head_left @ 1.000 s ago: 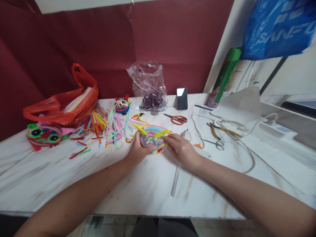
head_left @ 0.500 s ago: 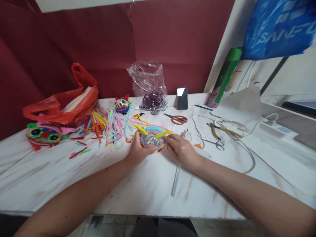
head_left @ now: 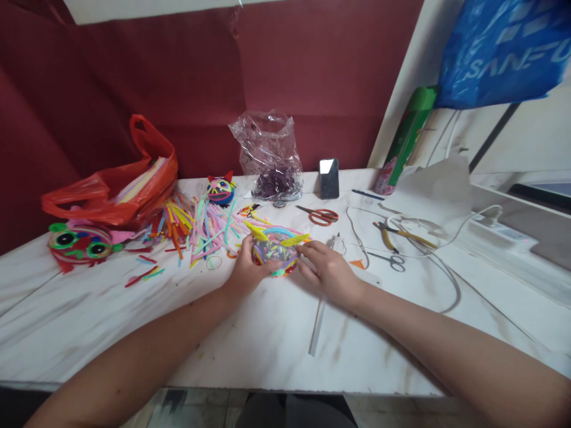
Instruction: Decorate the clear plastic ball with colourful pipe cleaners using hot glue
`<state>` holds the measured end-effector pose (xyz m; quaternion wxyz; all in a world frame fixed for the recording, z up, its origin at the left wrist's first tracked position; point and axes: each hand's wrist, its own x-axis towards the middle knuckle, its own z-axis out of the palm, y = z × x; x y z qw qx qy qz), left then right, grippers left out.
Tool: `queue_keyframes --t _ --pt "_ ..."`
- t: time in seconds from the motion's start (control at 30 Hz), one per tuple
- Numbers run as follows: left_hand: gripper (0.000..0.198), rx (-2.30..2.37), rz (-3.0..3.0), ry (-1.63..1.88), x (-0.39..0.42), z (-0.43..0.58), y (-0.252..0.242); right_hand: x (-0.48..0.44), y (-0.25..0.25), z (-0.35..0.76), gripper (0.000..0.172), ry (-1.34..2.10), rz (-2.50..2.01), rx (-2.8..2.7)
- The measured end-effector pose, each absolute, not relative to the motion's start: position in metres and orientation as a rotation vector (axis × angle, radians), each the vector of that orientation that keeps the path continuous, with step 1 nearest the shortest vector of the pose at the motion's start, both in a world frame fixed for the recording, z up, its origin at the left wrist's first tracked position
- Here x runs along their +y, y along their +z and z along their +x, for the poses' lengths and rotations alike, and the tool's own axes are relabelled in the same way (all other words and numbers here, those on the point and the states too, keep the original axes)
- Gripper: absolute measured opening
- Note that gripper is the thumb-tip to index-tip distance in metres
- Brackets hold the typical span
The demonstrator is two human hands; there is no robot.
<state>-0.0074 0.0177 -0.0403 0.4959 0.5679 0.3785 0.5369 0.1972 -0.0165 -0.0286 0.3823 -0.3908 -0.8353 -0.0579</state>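
Observation:
A round, see-through ball trimmed with pipe cleaners (head_left: pixel 277 252) is held just above the table, with two yellow points sticking up from it and blue, purple and red edging. My left hand (head_left: pixel 247 266) is closed round its left side, the thumb lying across the lower front. The bent fingers of my right hand (head_left: pixel 322 267) press against the right edge of the ball, below the right yellow point. Behind it lies a heap of loose pipe cleaners (head_left: pixel 214 232). Under my right hand a thin glue stick (head_left: pixel 316 327) points toward me from a glue gun (head_left: pixel 338 242).
Finished-looking pipe-cleaner faces (head_left: pixel 80 242) stand left, near a red plastic bag (head_left: pixel 111 190). Along the back are a clear bag (head_left: pixel 272 160) and a phone (head_left: pixel 329 178). Orange-handled scissors (head_left: pixel 321 215), pliers (head_left: pixel 401 235), small scissors (head_left: pixel 395 261) and a cable (head_left: pixel 452 279) lie right.
The ball has tilted slightly in my hands. My right fingers have shifted a little down along its right edge, away from the yellow point's tip.

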Motion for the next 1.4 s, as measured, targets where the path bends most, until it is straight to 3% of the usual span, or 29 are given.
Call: queue_keyframes --t 0.13,0.33,0.73,1.03,1.4 --pt "0.081 0.889 1.319 1.291 0.019 -0.007 -0.038 -0.012 -0.03 0.198 0.027 -0.036 -1.023 -2.054" --pt "0.065 0.838 1.246 1.297 0.02 -0.008 -0.04 -0.005 -0.031 0.2 0.028 0.229 -1.131 -1.942" --pt "0.067 0.796 1.212 1.326 0.024 -0.011 -0.048 -0.004 -0.033 0.202 0.036 0.316 -1.229 -1.885" --pt "0.07 0.921 1.324 1.324 0.018 -0.011 -0.041 0.005 -0.038 0.203 0.045 0.706 -1.289 -1.68" --pt "0.072 0.943 1.553 1.389 0.018 -0.012 -0.043 0.006 -0.038 0.207 0.042 0.653 -1.252 -1.699"
